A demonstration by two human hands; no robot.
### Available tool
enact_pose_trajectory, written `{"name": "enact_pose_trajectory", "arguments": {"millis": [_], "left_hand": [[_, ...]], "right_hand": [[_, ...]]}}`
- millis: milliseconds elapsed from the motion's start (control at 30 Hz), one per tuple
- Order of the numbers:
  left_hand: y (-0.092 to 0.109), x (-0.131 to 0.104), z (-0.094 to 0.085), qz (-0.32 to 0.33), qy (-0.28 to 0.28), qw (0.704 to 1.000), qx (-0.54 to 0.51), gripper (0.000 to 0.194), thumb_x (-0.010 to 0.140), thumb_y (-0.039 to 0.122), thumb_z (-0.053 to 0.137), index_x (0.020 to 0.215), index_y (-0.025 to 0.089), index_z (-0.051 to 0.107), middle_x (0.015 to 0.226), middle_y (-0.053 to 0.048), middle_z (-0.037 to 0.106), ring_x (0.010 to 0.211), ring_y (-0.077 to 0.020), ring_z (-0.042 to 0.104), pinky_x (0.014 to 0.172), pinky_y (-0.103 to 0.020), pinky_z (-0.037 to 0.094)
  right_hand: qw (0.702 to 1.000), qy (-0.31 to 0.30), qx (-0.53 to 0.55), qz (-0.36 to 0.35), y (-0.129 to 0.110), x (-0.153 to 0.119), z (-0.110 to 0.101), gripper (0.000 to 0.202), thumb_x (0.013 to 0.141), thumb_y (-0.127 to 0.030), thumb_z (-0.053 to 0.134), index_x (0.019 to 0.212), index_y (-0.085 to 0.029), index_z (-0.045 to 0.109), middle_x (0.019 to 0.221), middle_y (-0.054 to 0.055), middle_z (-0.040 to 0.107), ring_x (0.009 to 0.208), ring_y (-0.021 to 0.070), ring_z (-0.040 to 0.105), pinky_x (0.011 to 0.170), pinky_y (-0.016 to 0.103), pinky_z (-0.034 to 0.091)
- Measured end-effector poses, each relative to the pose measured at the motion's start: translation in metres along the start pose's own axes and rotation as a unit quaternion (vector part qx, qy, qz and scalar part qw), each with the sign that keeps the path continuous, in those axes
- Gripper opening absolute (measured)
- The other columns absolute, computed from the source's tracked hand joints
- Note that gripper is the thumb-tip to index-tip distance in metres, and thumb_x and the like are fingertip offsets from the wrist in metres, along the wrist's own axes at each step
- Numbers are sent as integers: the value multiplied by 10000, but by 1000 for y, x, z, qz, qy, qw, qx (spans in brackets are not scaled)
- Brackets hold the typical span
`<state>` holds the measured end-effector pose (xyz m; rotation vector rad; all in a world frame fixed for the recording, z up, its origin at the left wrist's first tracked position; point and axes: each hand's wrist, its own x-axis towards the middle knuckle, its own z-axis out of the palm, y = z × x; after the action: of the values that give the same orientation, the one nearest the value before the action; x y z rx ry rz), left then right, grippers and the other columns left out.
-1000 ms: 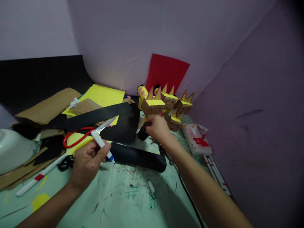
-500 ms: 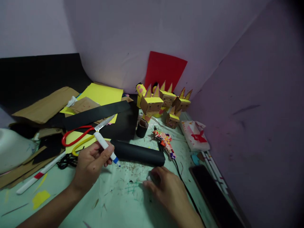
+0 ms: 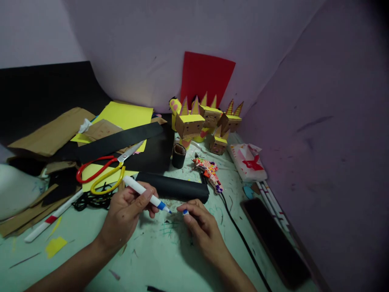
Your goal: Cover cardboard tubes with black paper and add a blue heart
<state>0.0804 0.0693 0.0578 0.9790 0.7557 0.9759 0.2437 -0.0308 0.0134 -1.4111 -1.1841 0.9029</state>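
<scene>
the marker [image 3: 135, 186] is in the left hand [image 3: 127, 209], gripped between thumb and fingers along the barrel. its blue tip [image 3: 164, 207] is bare and points down and to the right, above the green tabletop [image 3: 164, 259]. the right hand [image 3: 202, 227] pinches a small cap [image 3: 185, 212] between thumb and fingertips; cap and tip are near each other but apart. the marker is judged light, with a stiff, smooth barrel that may roll or slip under a loose grip. hold it at mid-barrel, clear of the tip, which is likely soft and may smear or blunt. the cap is judged light, rigid and easy to drop; take it by its sides. the black roll [image 3: 172, 186] lies just beyond both hands; treat it as light and easily crushed.
</scene>
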Motion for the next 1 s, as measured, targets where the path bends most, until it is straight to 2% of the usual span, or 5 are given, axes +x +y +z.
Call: {"name": "enact_pose_trajectory", "arguments": {"millis": [233,400,567,767,1000], "left_hand": [[-3,-2,-1,5,-12,1000,-11,153,714,300,758,730,166,687,707,-1,660,519,-110,607,454,-188,514],[-6,-6,0,37,-46,998,-1,68,756,239,712,766,177,689,779,-4,664,566,-110,620,517,-206,531],[-9,-10,-1,53,-71,996,24,43,790,222,661,806,184,676,816,-13,658,601,-134,631,563,-255,543],[-12,-11,-1,47,-68,996,44,32,788,210,657,806,196,680,829,-11,668,618,-134,640,580,-249,547],[-12,-12,2,38,-94,991,89,51,780,233,669,791,198,705,728,-9,677,606,-146,647,575,-246,540]], "right_hand": [[977,54,172,113,-6,0,3,177,743,-311,725,888,-211,718,789,29,711,699,147,610,657,257,471],[925,116,320,170,-4,2,-1,247,635,-292,832,837,-187,737,805,26,740,621,106,637,561,194,512],[873,90,428,214,-6,2,-3,240,615,-196,855,813,-178,720,680,-9,722,652,98,695,647,168,553],[869,85,433,225,-11,2,1,285,539,-217,897,758,-176,719,654,5,740,614,92,698,627,152,549],[907,87,370,182,-9,-1,6,270,541,-267,890,743,-175,737,641,10,738,563,90,676,589,158,533]]}}
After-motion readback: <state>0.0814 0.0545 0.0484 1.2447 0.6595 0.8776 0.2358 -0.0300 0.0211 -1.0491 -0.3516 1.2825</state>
